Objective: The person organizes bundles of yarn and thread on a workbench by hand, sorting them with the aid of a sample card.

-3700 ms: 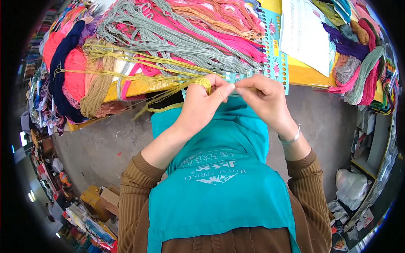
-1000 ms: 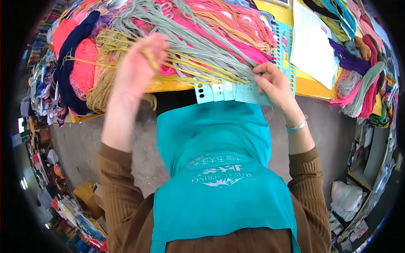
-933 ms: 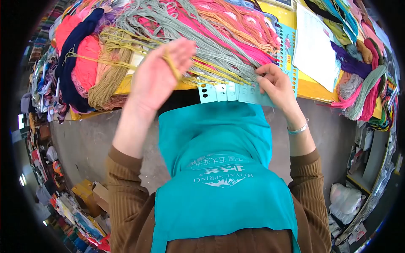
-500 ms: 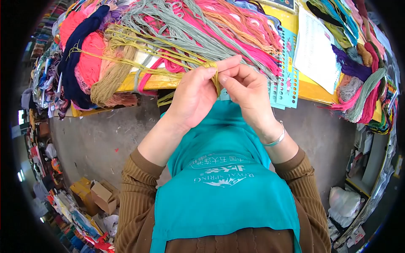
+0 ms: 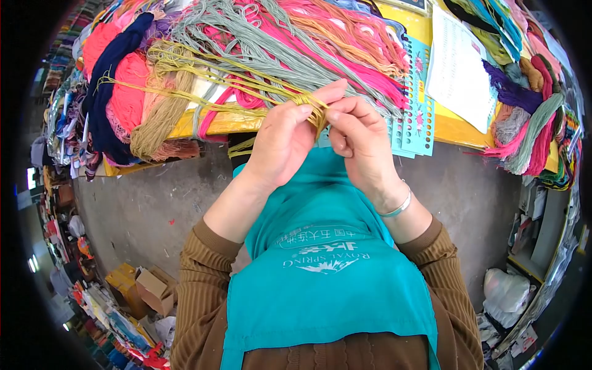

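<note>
Olive-yellow thread runs from the pile at the left of the table to my hands and is looped around the fingers of my left hand. That hand is closed on the strands, with its thumb over them. My right hand pinches the same thread at the right side of the loop, thumb against forefinger. Beneath the stretched strands lie grey-green skeins and bright pink skeins. Some yellow strands also hang below the table edge, left of my left wrist.
Turquoise punched cards and a white printed sheet lie on the yellow table. Dark blue skeins hang at the left, mixed skeins at the right. Cardboard boxes and a white plastic bag stand on the floor.
My right hand has drawn slightly back from the left fingers, pulling the thread loop a little wider. My left hand keeps nearly the same place.
</note>
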Tool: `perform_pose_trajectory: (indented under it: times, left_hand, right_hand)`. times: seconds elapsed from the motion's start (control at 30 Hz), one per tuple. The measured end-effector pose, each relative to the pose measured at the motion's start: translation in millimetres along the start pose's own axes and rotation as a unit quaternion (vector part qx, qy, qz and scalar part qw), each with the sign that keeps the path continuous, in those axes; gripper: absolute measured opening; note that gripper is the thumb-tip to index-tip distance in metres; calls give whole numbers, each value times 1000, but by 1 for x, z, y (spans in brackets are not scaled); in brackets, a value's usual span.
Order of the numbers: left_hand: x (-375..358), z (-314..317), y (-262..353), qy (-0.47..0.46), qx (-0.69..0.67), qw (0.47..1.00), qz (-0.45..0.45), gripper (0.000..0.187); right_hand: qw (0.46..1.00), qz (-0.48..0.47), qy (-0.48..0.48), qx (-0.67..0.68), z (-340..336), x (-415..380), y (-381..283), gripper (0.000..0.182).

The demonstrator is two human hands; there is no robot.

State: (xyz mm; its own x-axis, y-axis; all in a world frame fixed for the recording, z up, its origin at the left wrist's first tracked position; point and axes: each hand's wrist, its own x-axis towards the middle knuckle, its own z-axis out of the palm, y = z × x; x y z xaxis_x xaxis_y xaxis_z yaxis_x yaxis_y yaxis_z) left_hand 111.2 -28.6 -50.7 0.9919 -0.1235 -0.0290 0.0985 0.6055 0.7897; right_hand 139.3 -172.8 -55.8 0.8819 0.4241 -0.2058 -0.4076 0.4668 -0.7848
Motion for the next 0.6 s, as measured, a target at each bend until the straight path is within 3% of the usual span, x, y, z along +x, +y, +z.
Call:
perform_pose_trajectory:
  times: [0.23,0.33,0.43,0.53,0.6]
  left_hand:
    - [0,-4,0,7,-17,1000,-15,48]
    - [1,-4,-3,-3,-8,1000,3,48]
    - [1,-6,-5,-10,18,1000,8,48]
    - [1,-7,-5,-26,35,999,10,49]
    - [-1,-5,0,1,9,1000,-18,43]
  right_hand:
    - [998,11,-22,49,-5,0,-6,2]
    - [999,28,-33,3,-11,0,-7,3]
    - [994,-17,-14,-109,-1,-2,-9,7]
    - [993,-5,-8,-115,-7,-2,-7,10]
    - [970,-65,18,-232,-11,-5,-10,9]
